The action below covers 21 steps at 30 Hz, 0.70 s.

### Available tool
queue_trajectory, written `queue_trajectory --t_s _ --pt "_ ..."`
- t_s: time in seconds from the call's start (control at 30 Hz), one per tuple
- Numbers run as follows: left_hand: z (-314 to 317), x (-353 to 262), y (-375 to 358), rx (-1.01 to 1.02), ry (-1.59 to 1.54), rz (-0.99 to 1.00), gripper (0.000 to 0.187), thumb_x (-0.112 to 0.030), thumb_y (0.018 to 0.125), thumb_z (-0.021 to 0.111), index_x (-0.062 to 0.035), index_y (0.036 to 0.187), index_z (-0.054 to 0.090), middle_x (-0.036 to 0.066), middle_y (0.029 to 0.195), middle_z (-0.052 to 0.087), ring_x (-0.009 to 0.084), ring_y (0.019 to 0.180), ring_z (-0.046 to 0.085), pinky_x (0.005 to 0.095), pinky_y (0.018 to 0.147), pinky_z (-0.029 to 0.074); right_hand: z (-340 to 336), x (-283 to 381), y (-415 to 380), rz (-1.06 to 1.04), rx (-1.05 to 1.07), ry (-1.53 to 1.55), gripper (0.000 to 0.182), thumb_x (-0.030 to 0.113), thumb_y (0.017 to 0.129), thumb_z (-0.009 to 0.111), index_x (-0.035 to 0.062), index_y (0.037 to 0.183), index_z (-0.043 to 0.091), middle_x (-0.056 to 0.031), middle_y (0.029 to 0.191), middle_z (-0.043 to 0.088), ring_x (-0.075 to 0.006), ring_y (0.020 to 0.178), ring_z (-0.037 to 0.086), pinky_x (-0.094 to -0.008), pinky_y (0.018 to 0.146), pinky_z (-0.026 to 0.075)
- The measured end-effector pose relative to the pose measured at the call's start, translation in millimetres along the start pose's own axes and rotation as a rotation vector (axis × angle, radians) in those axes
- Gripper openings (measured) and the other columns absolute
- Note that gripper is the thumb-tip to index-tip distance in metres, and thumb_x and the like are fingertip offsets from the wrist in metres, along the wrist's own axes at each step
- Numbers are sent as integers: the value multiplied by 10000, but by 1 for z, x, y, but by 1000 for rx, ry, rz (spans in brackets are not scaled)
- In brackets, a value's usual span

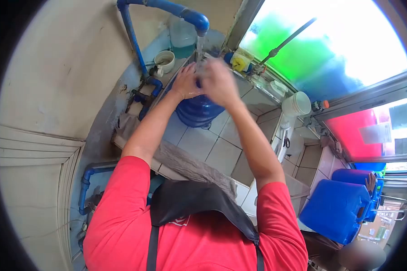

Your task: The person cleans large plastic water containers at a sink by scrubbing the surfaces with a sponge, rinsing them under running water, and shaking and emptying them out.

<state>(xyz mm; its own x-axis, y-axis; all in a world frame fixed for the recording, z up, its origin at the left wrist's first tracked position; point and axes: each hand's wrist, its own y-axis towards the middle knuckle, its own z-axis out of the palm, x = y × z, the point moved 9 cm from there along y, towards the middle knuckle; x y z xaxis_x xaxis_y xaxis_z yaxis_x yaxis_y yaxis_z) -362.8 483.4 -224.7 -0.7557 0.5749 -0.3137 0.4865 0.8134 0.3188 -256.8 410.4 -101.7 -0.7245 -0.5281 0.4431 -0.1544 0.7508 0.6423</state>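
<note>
Head view: left hand [185,82] and right hand [219,81] pressed together under tap [199,22] stream, directly above blue jug [198,110] (nothing visibly held)

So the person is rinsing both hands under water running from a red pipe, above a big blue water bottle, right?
Not quite: the pipe is blue, not red. The head view shows water running from it onto the left hand and right hand, held together above the big blue water bottle.
</note>
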Motion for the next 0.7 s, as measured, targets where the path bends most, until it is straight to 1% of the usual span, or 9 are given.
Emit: queue_trajectory --t_s 0.07,0.13,0.27,0.33,0.4,0.5,0.6,0.67,0.7 --pt "18 10 -2 21 47 63 905 -702 769 635 -124 1446 469 148 1549 354 333 1431 330 487 1178 239 22 37 6 -275 31 -300 464 318 861 641 16 1207 572 -243 1147 638 -404 1083 613 -487 940 494" --pt "0 2 -5 -43 3 26 874 -679 782 632 -131 1444 473 145 1537 374 336 1425 336 495 1174 240 36 -4 32 243 246 -227 432 385 882 599 2 1080 635 -206 983 699 -395 906 683 -484 804 547" --pt "0 3 2 108 -117 -72 785 -610 800 659 -148 1417 505 163 1490 444 351 1395 374 501 1146 281 51 -23 39 363 280 -361 306 341 864 609 53 811 700 -160 883 714 -362 812 702 -463 677 552" --pt "10 9 1 -41 -180 4 721 -561 785 704 -152 1359 553 170 1417 512 364 1325 442 491 1101 337 90 6 18 -135 165 -879 163 250 827 600 130 842 711 -73 859 685 -268 857 652 -449 775 499" --pt "-13 -11 -10 -231 -136 207 625 -476 767 750 -141 1272 599 162 1276 598 392 1205 513 495 1019 398 85 28 3 -508 278 -676 187 286 816 612 151 896 713 -76 924 678 -241 983 607 -470 859 449" --pt "8 -1 4 54 -74 132 611 -380 836 694 -114 1363 538 170 1420 498 389 1288 457 483 1091 346 52 -19 34 340 253 -257 216 281 795 637 87 869 695 -126 940 679 -308 931 641 -456 883 496" --pt "-42 -26 -7 -321 -221 155 620 -358 827 698 -85 1358 531 200 1431 474 419 1295 439 493 1093 342 45 -42 19 524 -151 -231 296 360 800 650 73 863 695 -159 908 692 -354 877 663 -470 777 529" --pt "-17 -17 -6 73 -64 65 628 -349 827 696 -65 1360 524 227 1429 466 434 1317 418 495 1114 320 81 19 7 -461 -82 -506 381 416 791 661 46 873 691 -202 860 685 -415 810 664 -516 693 536" --pt "-16 -17 -7 73 -62 70 628 -349 827 696 -65 1360 524 227 1429 466 434 1317 418 495 1114 320 68 26 11 -459 -85 -510 381 416 791 661 46 873 691 -202 860 685 -415 810 664 -516 693 536"
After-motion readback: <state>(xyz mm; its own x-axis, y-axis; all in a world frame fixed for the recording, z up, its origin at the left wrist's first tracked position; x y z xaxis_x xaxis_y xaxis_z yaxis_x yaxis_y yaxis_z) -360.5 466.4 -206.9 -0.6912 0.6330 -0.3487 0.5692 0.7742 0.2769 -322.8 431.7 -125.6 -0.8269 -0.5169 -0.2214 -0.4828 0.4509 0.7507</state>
